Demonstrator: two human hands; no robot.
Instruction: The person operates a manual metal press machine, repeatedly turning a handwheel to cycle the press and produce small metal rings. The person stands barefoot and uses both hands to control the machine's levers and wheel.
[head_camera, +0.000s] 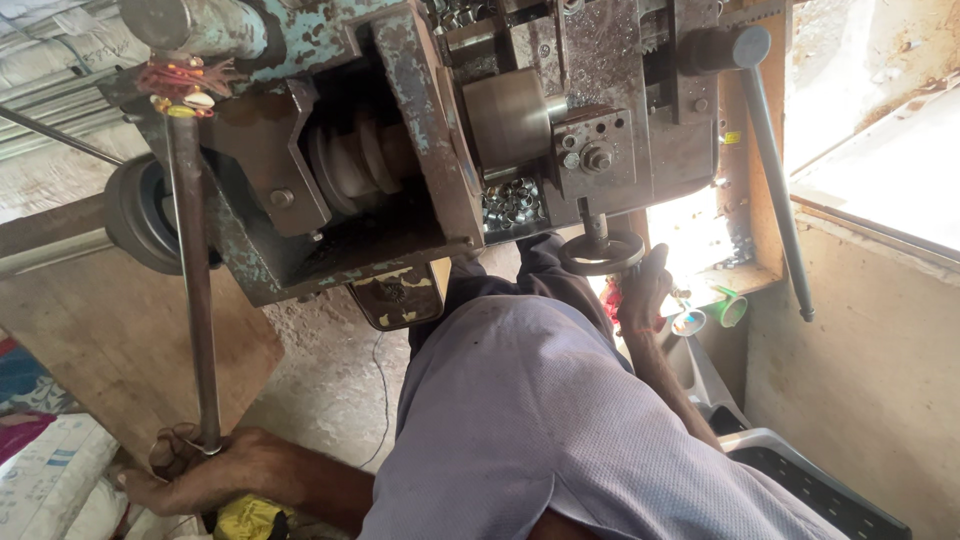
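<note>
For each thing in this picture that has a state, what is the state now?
left hand: closed around the lower end of the long metal lever.
long metal lever: gripped, running from the hand to the machine.
right hand: gripping the small handwheel's rim.
small handwheel: held at its right side.
metal rings: loose, heaped in the machine's tray.
</note>
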